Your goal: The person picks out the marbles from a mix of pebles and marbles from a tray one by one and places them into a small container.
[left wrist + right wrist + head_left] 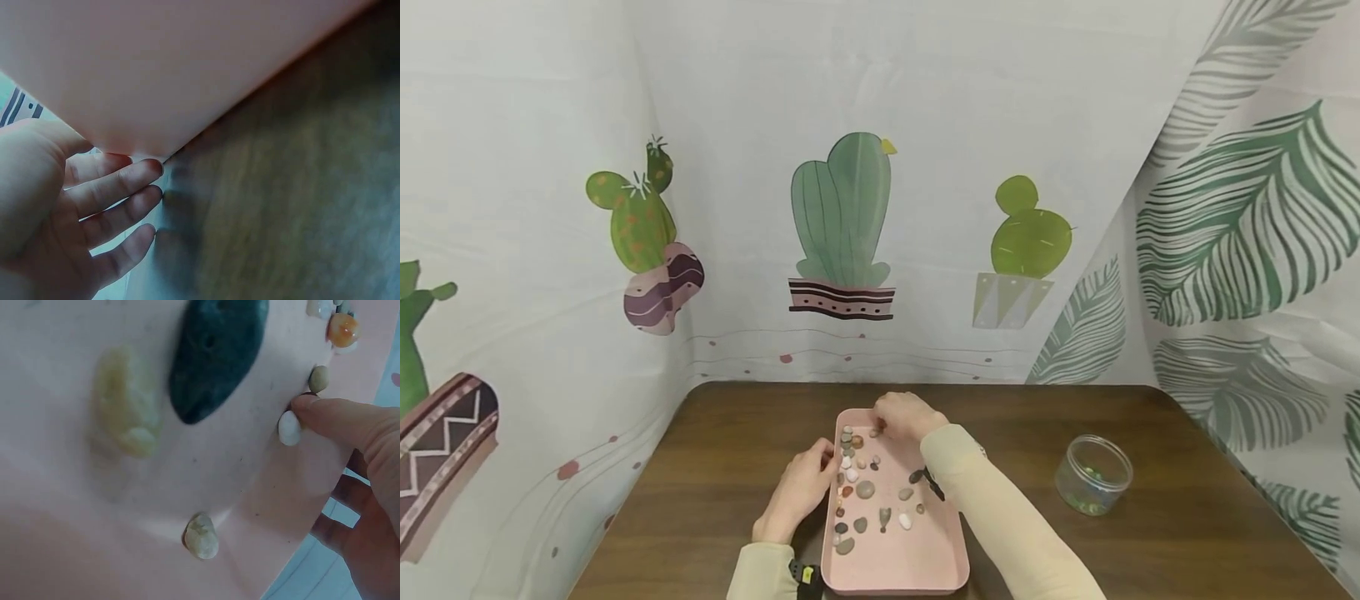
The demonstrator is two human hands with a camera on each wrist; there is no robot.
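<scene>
A pink tray [917, 567] holds several scattered pebbles. My left hand [801, 483] rests against the tray's left outer side; in the left wrist view its fingers [119, 181] are loosely extended by the wall, while the thumb tip is hidden. My right hand [906, 414] is over the far end of the tray. One digit reaches inside, its tip touching down beside a white pebble [289, 429] and a tan pebble [319, 379]. The other right fingers are partly hidden at the tray's edge. A dark green stone [215, 359] and a yellowish stone [127, 403] lie closer to that camera.
A clear round jar [1093, 475] with green pieces inside stands to the right on the brown wooden table [722, 450]. Behind the table hangs a white cloth [940, 125] printed with cacti and leaves. My right forearm crosses the tray's right rim.
</scene>
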